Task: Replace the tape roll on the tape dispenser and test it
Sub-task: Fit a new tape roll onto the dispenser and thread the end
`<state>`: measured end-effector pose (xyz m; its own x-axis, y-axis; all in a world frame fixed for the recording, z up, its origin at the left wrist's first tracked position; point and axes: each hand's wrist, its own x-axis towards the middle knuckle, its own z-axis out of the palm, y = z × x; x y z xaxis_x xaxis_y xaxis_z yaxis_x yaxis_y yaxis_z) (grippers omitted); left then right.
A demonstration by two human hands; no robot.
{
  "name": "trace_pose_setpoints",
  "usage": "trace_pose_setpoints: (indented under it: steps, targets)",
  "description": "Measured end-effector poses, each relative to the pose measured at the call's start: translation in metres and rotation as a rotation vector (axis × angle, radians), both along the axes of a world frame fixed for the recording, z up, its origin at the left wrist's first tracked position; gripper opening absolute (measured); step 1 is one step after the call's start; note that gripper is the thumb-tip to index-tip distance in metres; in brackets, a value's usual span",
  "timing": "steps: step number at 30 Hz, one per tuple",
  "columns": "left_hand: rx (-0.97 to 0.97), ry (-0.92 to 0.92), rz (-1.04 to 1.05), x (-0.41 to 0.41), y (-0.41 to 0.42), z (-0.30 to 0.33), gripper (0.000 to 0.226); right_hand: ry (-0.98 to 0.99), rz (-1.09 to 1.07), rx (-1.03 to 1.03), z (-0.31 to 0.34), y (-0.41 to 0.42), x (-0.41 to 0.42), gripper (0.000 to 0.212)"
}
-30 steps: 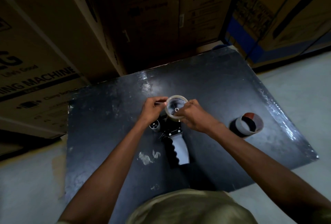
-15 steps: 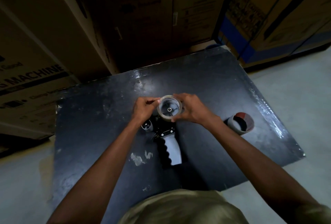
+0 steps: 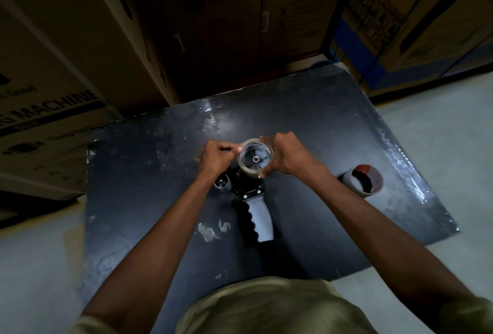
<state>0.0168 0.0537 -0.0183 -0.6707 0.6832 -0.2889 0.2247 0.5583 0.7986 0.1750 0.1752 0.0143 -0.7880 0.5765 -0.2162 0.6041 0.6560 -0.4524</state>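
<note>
Looking down at frame centre, I see a clear, glossy tape roll (image 3: 256, 158) seated on the spoked hub of a black handheld tape dispenser (image 3: 249, 195) lying flat on a scuffed black tabletop (image 3: 320, 133); its grey ribbed handle points toward the bottom of the frame. My left hand (image 3: 216, 158) pinches at the roll's left rim with fingertips pressed together. My right hand (image 3: 286, 156) curls around the right rim, thumb and fingers gripping it. A spent cardboard core (image 3: 364, 181) sits at right.

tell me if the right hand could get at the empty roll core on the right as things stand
Probably yes, once it lets go: the right hand is on the tape roll, and bare table lies between it and the empty core.
</note>
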Motion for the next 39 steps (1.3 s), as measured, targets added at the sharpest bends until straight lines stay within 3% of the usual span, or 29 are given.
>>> trace_pose_setpoints:
  steps: [6,11,23,31,35,39]
  targets:
    - [0.038,-0.088,0.005,-0.003,-0.005,-0.022,0.023,0.061,-0.045,-0.069,-0.007,-0.002,0.006,0.086]
    - [0.039,-0.085,0.001,0.0,-0.003,-0.014,0.012,0.061,-0.086,-0.135,-0.009,-0.001,0.009,0.103]
    - [0.075,-0.083,-0.039,-0.005,-0.001,-0.024,0.006,0.098,-0.099,-0.155,-0.015,-0.003,0.012,0.088]
    - [0.043,-0.061,-0.079,-0.01,0.0,-0.03,0.01,0.086,-0.109,-0.203,-0.021,-0.004,0.015,0.099]
    - [0.058,-0.08,-0.122,-0.01,0.001,-0.029,0.009,0.11,-0.121,-0.259,-0.025,-0.001,0.014,0.115]
    - [0.044,-0.094,-0.13,-0.016,0.001,-0.037,0.008,0.11,-0.134,-0.281,-0.03,0.0,0.014,0.11]
